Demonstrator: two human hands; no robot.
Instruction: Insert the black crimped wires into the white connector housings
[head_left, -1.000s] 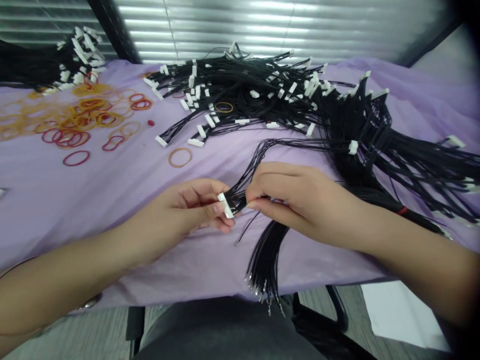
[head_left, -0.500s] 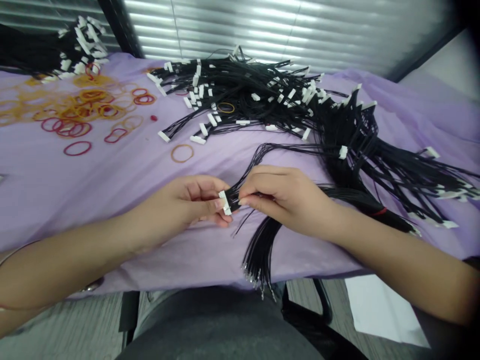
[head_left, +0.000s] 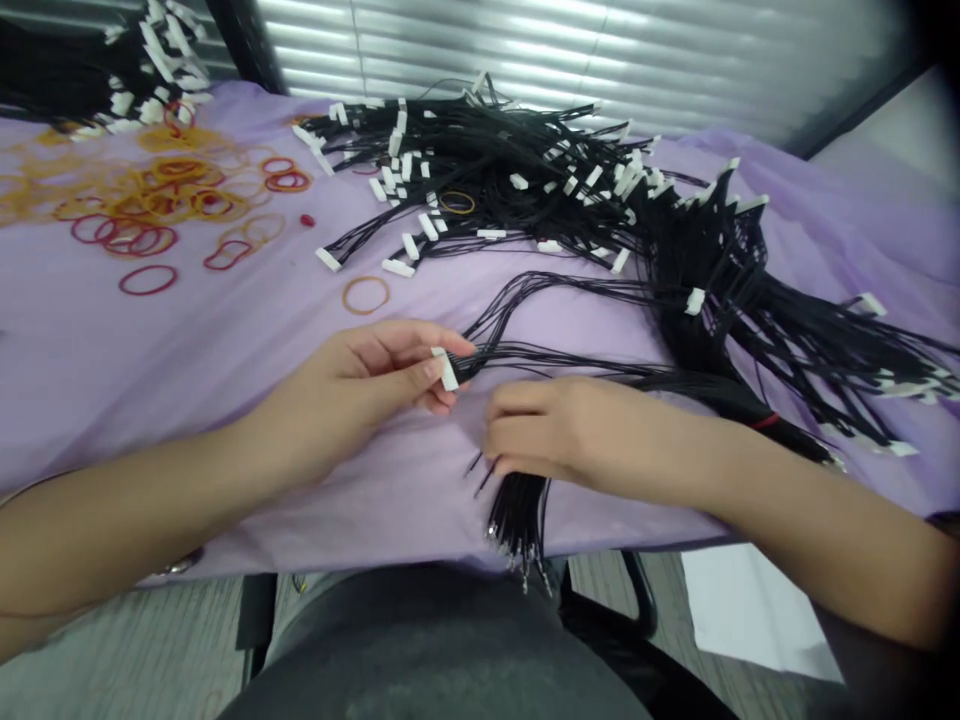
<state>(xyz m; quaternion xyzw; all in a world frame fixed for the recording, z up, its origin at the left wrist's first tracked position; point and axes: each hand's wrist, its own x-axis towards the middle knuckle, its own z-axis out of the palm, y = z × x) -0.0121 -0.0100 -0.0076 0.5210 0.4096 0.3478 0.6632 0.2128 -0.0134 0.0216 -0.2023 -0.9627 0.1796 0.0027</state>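
Between the thumb and fingers of my left hand (head_left: 397, 372) is a white connector (head_left: 448, 369), with several thin black wires (head_left: 525, 283) running from it to the right. My right hand (head_left: 555, 430) is lower and to the right, over a bundle of loose black wires (head_left: 521, 510) with bare metal terminals at their ends. Its fingers are curled downward, and the fingertips are partly hidden beside a couple of stray wire ends (head_left: 480, 480). What they pinch, if anything, does not show.
A large heap of black wire harnesses (head_left: 510, 190) with white connectors lies at the back. Red and yellow rubber bands (head_left: 172, 200) are scattered at the left on the purple cloth (head_left: 270, 370). Another harness bundle (head_left: 67, 80) sits back left. A red band (head_left: 766, 421) ties the wires at right.
My right hand has left the connector's wires and moved down to the loose wire bundle. My left hand has risen slightly, still holding the connector.
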